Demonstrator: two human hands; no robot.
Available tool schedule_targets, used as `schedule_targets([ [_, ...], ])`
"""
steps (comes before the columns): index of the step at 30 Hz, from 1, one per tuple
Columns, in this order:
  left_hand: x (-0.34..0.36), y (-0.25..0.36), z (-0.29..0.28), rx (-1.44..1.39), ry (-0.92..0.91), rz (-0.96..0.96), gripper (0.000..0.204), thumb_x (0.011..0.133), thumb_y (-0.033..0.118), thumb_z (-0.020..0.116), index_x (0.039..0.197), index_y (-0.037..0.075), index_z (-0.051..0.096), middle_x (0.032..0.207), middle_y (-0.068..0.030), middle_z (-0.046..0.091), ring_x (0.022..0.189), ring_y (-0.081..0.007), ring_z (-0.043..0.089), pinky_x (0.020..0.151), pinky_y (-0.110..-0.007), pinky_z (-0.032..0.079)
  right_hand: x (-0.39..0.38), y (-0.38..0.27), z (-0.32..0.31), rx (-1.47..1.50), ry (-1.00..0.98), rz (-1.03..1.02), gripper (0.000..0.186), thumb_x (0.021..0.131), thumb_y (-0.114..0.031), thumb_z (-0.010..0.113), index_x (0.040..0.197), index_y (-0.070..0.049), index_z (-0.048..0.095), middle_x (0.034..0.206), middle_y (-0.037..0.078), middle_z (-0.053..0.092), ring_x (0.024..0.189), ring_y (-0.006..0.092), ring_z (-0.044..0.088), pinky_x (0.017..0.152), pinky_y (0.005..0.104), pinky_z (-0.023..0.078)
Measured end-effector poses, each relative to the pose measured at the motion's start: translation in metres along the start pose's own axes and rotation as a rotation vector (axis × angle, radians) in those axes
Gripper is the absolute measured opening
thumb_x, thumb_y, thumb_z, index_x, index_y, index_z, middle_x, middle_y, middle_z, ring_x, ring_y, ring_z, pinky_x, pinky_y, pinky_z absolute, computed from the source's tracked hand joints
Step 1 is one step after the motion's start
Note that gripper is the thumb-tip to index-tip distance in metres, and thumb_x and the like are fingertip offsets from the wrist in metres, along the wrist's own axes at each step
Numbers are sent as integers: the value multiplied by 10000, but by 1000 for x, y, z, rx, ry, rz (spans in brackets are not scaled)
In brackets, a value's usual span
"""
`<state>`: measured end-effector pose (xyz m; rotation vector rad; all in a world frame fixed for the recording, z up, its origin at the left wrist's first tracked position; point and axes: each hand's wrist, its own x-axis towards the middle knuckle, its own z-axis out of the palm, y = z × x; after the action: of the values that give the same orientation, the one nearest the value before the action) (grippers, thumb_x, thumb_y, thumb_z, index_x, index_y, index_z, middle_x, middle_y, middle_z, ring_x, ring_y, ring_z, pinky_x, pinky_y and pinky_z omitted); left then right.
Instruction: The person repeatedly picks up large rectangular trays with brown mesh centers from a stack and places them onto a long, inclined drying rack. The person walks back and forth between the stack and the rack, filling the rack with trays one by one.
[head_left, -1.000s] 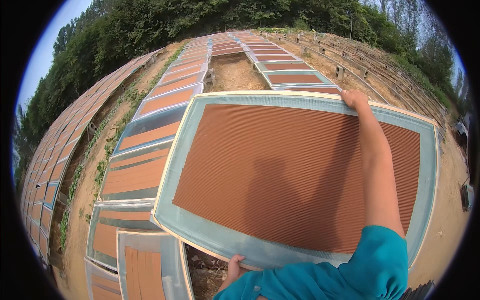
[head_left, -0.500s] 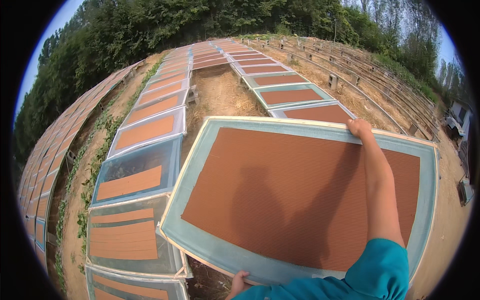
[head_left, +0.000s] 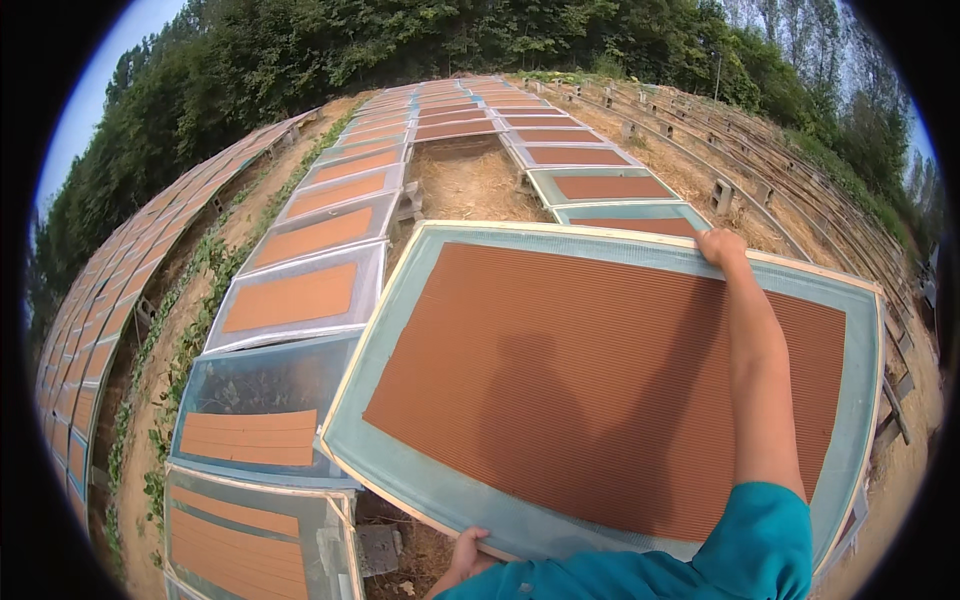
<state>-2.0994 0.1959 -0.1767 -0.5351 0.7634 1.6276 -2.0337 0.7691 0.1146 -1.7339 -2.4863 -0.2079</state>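
Large mesh-framed tray (head_left: 600,400) — ridged orange layer, tilted

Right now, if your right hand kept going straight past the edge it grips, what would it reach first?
Probably the next screen tray just beyond the right hand, which grips the far edge of the big framed tray; depth is hard to judge.

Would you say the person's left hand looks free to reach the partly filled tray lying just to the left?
Probably not right now: the left hand grips the near edge of the big frame tray, as the right hand grips the far edge. The partly filled tray lies close, unobstructed.
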Motion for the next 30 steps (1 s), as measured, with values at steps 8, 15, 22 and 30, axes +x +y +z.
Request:
schedule_targets([
  [8, 145, 220, 132, 10, -2, -10, 677, 655, 129, 464, 1285, 16, 244, 1327, -179, 304, 1194, -373, 301, 1011, -524, 209, 228, -146, 31, 10, 10, 57, 530, 805, -353, 243, 1035, -37, 600, 1128, 151, 546, 1054, 287, 514, 891, 377, 390],
  [15, 305, 380, 222, 19, -23, 31, 646, 696, 155, 445, 1282, -5, 224, 1291, -208, 313, 1177, -379, 319, 991, -530, 226, 432, -264, 56, -42, -15, -47, 491, 822, -325, 261, 1035, -38, 598, 1134, 165, 537, 1051, 306, 510, 888, 391, 386],
  [22, 453, 540, 338, 1, -33, 63, 696, 636, 173, 471, 1281, 15, 263, 1314, -198, 318, 1194, -379, 302, 1015, -524, 196, 677, -395, 82, 21, 4, -45, 497, 815, -347, 279, 1045, -36, 591, 1130, 165, 542, 1062, 301, 508, 889, 401, 386],
  [30, 623, 738, 426, -89, -59, 66, 668, 657, 158, 455, 1275, 4, 252, 1297, -209, 317, 1185, -382, 307, 1005, -528, 212, 908, -577, 98, 7, -17, -90, 525, 818, -349, 245, 1062, -28, 581, 1147, 158, 532, 1076, 301, 499, 903, 405, 382],
])
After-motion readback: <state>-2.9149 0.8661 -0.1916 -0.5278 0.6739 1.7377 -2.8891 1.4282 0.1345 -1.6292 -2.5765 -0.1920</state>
